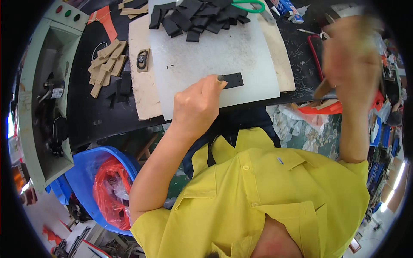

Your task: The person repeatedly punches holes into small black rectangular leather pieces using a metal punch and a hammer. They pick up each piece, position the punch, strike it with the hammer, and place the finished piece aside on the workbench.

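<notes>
My left hand (198, 103) is closed over the white board (254, 51), gripping what looks like a metal punch (221, 78); only its round grey end shows above my fingers. Right beside my fingertips a black strip (234, 80) with small holes lies flat on the board. My right hand (352, 64) is raised at the right, smeared by motion. The brown end of a wooden-handled tool (322, 88) sticks out beside that hand; its other end is a blur.
Black strips (200, 17) are heaped at the board's far end, near a green loop handle (254, 6). Tan pieces (107, 62) and a dark buckle (142, 59) lie at the left. A red-edged phone-like object (316, 56) lies right. A blue bin (86, 172) stands below.
</notes>
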Available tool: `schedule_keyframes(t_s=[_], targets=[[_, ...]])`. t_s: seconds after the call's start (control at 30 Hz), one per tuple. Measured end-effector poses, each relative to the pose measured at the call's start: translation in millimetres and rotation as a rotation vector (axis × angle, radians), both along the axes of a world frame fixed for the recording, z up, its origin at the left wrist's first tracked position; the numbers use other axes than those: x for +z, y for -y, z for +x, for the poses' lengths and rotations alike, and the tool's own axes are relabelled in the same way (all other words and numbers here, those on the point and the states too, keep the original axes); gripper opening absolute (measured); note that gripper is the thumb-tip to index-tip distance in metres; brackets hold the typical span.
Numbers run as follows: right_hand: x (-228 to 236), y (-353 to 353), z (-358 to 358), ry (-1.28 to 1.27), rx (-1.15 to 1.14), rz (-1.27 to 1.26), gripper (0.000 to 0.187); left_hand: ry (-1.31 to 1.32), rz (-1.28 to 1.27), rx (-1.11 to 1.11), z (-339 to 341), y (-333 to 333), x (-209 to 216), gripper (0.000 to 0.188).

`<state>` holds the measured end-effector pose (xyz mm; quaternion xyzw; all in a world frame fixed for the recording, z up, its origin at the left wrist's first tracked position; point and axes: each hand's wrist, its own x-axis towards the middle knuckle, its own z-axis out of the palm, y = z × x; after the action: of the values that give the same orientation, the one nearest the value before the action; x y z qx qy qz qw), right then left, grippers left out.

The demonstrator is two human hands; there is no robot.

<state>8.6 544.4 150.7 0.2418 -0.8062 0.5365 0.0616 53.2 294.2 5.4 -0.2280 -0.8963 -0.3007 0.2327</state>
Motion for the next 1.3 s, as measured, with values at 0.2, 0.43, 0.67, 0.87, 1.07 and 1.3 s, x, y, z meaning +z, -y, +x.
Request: schedule_keyframes(t_s=[0.2, 0.43, 0.67, 0.87, 1.07, 1.3], targets=[[-23, 14, -3, -0.330, 0.072, 0.837, 0.021, 0.039, 0.067, -0.024, -9, -2, 4, 0.016], [-68, 7, 11, -0.080, 0.034, 0.791, 0.026, 0.021, 0.039, 0.003, -1, -2, -2, 0.015], [-67, 17, 9, -0.151, 0.043, 0.814, 0.027, 0.002, 0.018, 0.044, 4, 1, -3, 0.014], [-26, 29, 8, -0.158, -0.015, 0.339, 0.011, -0.010, -0.087, -0.011, -1, 0, 2, 0.011], [-20, 6, -18, -0.212, 0.114, 0.979, 0.012, 0.089, -0.014, 0.045, 3, 5, -10, 0.008], [-75, 2, 15, -0.125, 0.122, 0.798, 0.020, 0.143, -0.061, 0.104, 8, -12, 9, 0.013]])
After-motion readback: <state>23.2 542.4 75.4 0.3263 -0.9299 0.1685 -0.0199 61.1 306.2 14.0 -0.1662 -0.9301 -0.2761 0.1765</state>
